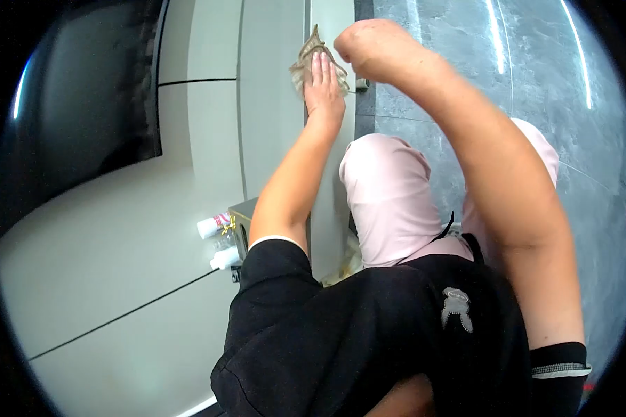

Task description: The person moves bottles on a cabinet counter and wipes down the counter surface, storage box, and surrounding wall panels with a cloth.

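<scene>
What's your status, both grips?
Left grip flat on crumpled greyish-beige fabric cloth, pale grey cabinet beneath. Right grip apart, closure unclear. White cylindrical containers clear of cloth.

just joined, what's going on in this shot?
A person's left hand lies flat on a crumpled brownish cloth, pressing it to a pale ledge. The right hand is curled in close beside the cloth, apparently not on it; whether it holds anything is hidden. Some bottles are near the left elbow, and a dark screen-like panel is off to the left.
</scene>
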Available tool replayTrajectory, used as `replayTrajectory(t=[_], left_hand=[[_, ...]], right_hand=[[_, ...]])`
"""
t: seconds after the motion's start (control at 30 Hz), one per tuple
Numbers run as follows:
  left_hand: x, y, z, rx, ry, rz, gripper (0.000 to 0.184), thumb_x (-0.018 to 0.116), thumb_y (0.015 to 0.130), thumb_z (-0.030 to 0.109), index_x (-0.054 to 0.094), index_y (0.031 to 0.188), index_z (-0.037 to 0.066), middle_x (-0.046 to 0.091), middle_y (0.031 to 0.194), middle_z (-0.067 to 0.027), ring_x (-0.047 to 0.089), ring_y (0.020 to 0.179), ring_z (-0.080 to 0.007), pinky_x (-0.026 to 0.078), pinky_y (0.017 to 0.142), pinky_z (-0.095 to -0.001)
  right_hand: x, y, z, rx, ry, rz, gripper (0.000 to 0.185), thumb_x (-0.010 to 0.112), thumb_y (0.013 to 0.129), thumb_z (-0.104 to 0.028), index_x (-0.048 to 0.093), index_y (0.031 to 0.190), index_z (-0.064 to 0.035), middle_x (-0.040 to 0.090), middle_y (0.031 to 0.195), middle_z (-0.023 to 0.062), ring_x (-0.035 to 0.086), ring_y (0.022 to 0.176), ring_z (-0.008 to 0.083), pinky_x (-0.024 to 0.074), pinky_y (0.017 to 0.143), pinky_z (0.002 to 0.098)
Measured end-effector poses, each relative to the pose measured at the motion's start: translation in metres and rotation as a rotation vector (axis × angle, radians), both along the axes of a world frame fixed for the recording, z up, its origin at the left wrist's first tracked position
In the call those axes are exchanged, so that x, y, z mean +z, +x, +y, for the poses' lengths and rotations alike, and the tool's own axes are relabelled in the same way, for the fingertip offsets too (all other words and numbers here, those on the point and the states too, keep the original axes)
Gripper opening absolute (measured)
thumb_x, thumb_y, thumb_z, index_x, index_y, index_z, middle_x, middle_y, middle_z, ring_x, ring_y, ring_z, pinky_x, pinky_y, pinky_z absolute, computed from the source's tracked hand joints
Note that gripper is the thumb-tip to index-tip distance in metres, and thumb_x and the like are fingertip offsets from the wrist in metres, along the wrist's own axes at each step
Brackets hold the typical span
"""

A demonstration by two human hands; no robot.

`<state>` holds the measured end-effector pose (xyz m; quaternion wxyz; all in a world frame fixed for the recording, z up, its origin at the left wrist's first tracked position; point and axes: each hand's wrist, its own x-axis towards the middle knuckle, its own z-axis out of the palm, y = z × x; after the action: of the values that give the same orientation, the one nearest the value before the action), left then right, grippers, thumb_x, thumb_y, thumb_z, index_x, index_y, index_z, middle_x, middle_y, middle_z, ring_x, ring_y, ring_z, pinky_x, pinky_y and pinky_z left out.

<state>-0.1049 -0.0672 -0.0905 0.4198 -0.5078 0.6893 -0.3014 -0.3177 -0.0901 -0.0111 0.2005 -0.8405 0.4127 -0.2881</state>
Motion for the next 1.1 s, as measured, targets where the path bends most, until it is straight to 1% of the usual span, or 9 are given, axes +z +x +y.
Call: replayTrajectory(t=[0.17, 0.2, 0.53, 0.6, 0.77, 0.83, 0.9, 0.97, 1.1], left_hand=[[0.013, 0.032, 0.103, 0.020, -0.249, 0.609, 0.060, 0.047, 0.093, 0.022, 0.029, 0.145, 0.002, 0.022, 0.153, -0.0194, 0.015, 0.143, -0.0343, 0.017, 0.114, -0.0476], [0.013, 0.040, 0.127, 0.028, -0.331, 0.746, 0.059, 0.050, 0.092, 0.019, 0.029, 0.145, 0.001, 0.023, 0.152, -0.0217, 0.019, 0.142, -0.0354, 0.019, 0.114, -0.0476], [0.039, 0.067, 0.309, 0.387, -0.270, 0.828, 0.060, 0.049, 0.092, 0.017, 0.025, 0.141, -0.008, 0.025, 0.148, -0.0283, 0.023, 0.139, -0.0417, 0.021, 0.114, -0.0456], [0.040, 0.060, 0.297, 0.405, -0.297, 0.838, 0.061, 0.051, 0.092, 0.019, 0.027, 0.139, -0.011, 0.028, 0.145, -0.0317, 0.026, 0.137, -0.0427, 0.021, 0.114, -0.0455], [0.001, 0.104, 0.231, 0.156, -0.362, 0.691, 0.065, 0.048, 0.094, 0.032, 0.029, 0.140, -0.010, 0.025, 0.145, -0.0339, 0.021, 0.139, -0.0439, 0.017, 0.115, -0.0479], [-0.007, 0.112, 0.192, 0.281, -0.403, 0.742, 0.069, 0.040, 0.095, 0.042, 0.028, 0.142, -0.007, 0.021, 0.148, -0.0313, 0.015, 0.141, -0.0424, 0.011, 0.115, -0.0509], [0.008, 0.088, 0.159, 0.590, -0.491, 0.983, 0.071, 0.035, 0.096, 0.048, 0.026, 0.144, -0.004, 0.019, 0.151, -0.0283, 0.013, 0.142, -0.0413, 0.009, 0.115, -0.0528], [0.016, 0.077, 0.145, 0.646, -0.501, 1.012, 0.071, 0.033, 0.096, 0.049, 0.025, 0.145, -0.002, 0.018, 0.152, -0.0269, 0.013, 0.142, -0.0412, 0.008, 0.114, -0.0534], [0.021, 0.078, 0.147, 0.681, -0.494, 1.035, 0.068, 0.033, 0.097, 0.047, 0.023, 0.147, 0.003, 0.016, 0.153, -0.0254, 0.011, 0.142, -0.0414, 0.010, 0.114, -0.0517]], right_hand=[[-0.006, -0.005, 0.000, 0.019, -0.002, -0.013, 0.015, 0.058, 0.074, -0.002, 0.067, 0.085, -0.0062, 0.068, 0.087, 0.0141, 0.066, 0.084, 0.0302, 0.0514, 0.075, 0.0405], [0.003, 0.004, -0.008, 0.030, 0.128, 0.246, 0.013, 0.062, 0.068, -0.008, 0.071, 0.077, -0.0079, 0.068, 0.080, 0.0164, 0.067, 0.080, 0.0333, 0.0535, 0.070, 0.0419], [0.006, -0.018, 0.022, 0.127, 0.028, 0.158, 0.013, 0.061, 0.075, -0.011, 0.070, 0.084, -0.0075, 0.069, 0.080, 0.0128, 0.067, 0.072, 0.0278, 0.0520, 0.064, 0.0383], [0.020, -0.016, 0.045, 0.243, 0.106, 0.019, 0.015, 0.058, 0.077, -0.004, 0.068, 0.089, -0.0051, 0.068, 0.089, 0.0148, 0.066, 0.082, 0.0306, 0.0515, 0.075, 0.0399], [0.075, -0.002, 0.147, 0.956, 0.478, -0.497, 0.031, 0.061, 0.090, -0.032, 0.067, 0.095, -0.0021, 0.065, 0.079, 0.0087, 0.060, 0.074, 0.0152, 0.0492, 0.069, 0.0314], [0.098, 0.003, 0.195, 1.265, 0.622, -0.741, 0.025, 0.059, 0.094, -0.026, 0.067, 0.093, -0.0024, 0.066, 0.080, 0.0031, 0.061, 0.075, 0.0113, 0.0497, 0.069, 0.0264], [0.125, -0.002, 0.241, 1.588, 1.323, -1.024, 0.020, 0.055, 0.096, -0.018, 0.064, 0.093, -0.0002, 0.068, 0.086, 0.0041, 0.064, 0.086, 0.0104, 0.0525, 0.077, 0.0243], [0.154, -0.012, 0.273, 1.734, 1.564, -1.278, 0.023, 0.060, 0.091, -0.023, 0.062, 0.092, 0.0000, 0.068, 0.088, 0.0086, 0.068, 0.073, 0.0135, 0.0545, 0.068, 0.0248], [0.186, -0.021, 0.285, 2.092, 1.840, -1.248, 0.019, 0.058, 0.091, -0.018, 0.066, 0.090, -0.0007, 0.067, 0.087, 0.0069, 0.064, 0.075, 0.0128, 0.0519, 0.068, 0.0239]])
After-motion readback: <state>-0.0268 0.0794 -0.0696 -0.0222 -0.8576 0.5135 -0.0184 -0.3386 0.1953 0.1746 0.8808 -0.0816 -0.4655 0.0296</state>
